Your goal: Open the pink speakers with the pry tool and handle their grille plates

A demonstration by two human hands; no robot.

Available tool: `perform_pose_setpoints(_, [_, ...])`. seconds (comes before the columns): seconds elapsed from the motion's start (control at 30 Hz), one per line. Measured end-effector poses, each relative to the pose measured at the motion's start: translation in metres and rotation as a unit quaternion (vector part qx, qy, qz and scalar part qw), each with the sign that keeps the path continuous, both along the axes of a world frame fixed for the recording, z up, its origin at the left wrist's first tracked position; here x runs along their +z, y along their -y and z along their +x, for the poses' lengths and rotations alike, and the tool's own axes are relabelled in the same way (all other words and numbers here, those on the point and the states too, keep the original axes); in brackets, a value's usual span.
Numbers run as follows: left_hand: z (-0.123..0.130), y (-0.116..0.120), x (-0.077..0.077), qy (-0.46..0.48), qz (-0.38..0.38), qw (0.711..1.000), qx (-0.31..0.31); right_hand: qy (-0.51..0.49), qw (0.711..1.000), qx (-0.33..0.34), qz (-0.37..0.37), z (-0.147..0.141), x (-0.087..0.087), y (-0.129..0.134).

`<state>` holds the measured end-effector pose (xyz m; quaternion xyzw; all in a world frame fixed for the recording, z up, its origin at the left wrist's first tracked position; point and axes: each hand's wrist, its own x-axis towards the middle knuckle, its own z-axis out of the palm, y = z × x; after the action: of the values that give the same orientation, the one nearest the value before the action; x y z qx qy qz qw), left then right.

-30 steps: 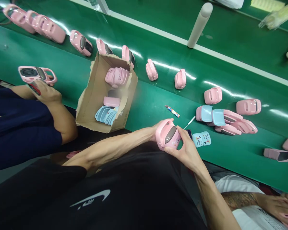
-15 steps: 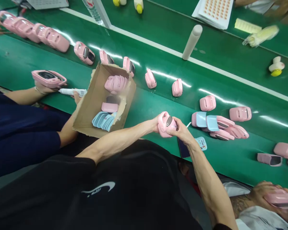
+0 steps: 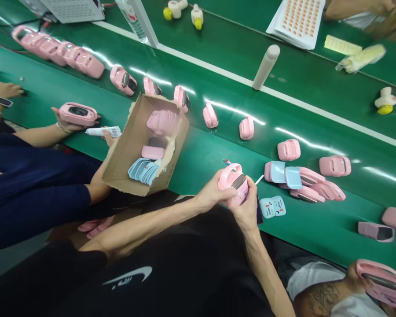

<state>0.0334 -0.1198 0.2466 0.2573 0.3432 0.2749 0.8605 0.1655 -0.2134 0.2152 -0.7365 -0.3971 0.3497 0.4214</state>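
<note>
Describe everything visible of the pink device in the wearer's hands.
The pink device is glossy and plastic-looking, with a raised loop handle, a dark grey panel and small printed marks. It is held tilted near the green table's front edge, the left hand at the handle end, the right hand at the other. The hands hide parts of its sides.

Three held pink housings (image 3: 229, 181), one cardboard box (image 3: 122, 154), one bottle (image 3: 133, 21)
</note>
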Motion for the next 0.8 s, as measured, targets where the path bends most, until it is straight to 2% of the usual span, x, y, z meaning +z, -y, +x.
perform_pose_setpoints(0.1, [-0.012, -0.005, 0.012, -0.029, 0.066, 0.994, -0.086, 0.041, 0.999, -0.02, 0.029, -0.019, 0.002, 0.006])
perform_pose_setpoints(0.2, [-0.021, -0.01, 0.01, -0.031, 0.105, 0.988, -0.11, 0.085, 0.995, -0.029, 0.047, -0.027, 0.007, 0.01])
perform_pose_setpoints(0.27, [-0.026, -0.009, 0.005, -0.011, 0.144, 0.983, -0.114, 0.083, 0.995, -0.01, 0.049, -0.021, 0.012, 0.014])
perform_pose_setpoints(0.33, [-0.031, -0.008, 0.003, 0.003, 0.18, 0.976, -0.125, 0.024, 0.999, 0.023, 0.043, -0.007, 0.017, 0.018])
perform_pose_setpoints(0.4, [-0.036, -0.006, 0.004, 0.008, 0.198, 0.968, -0.157, -0.077, 0.996, 0.034, 0.035, 0.008, 0.02, 0.023])
perform_pose_setpoints(0.5, [-0.04, -0.006, 0.012, 0.021, 0.207, 0.953, -0.219, -0.233, 0.971, 0.05, 0.016, 0.023, 0.019, 0.028])
perform_pose_setpoints(0.57, [-0.043, -0.005, 0.016, 0.035, 0.196, 0.95, -0.24, -0.306, 0.949, 0.069, -0.006, 0.023, 0.018, 0.03])
perform_pose_setpoints(0.67, [-0.048, -0.002, 0.018, 0.045, 0.176, 0.952, -0.247, -0.358, 0.932, 0.057, -0.015, 0.014, 0.022, 0.034])
perform_pose_setpoints(0.8, [-0.056, 0.004, 0.012, 0.035, 0.182, 0.949, -0.254, -0.353, 0.935, 0.003, 0.001, -0.002, 0.027, 0.041])
